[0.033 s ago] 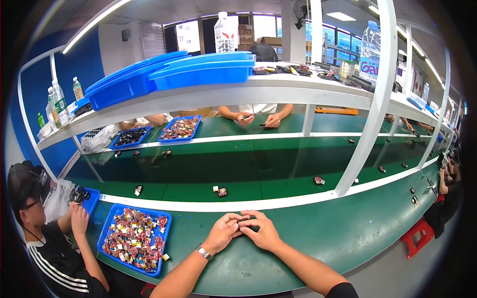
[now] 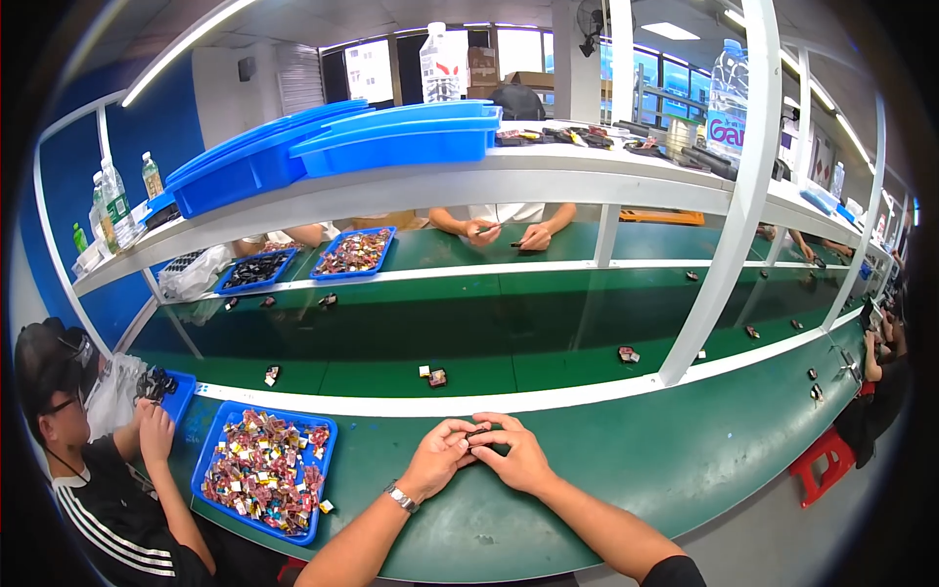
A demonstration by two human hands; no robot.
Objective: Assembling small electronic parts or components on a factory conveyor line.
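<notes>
1. Right of the blue rectangular plastic tray (image 2: 209,448), the bare left hand (image 2: 438,460) and bare right hand (image 2: 516,460) meet, fingertips pinching a small dark object (image 2: 477,434) between them.
2. Small multicoloured parts (image 2: 259,465) fill the tray.

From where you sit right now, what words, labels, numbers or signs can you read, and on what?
I won't copy wording, but here's where it stands:
Large clear bottle, right: big lettering on its purple-pink label.
White-labelled bottle, centre: too small to read.
Green-labelled bottle, left: too small to read.
Dark part being held: mostly hidden, nothing readable.
</notes>
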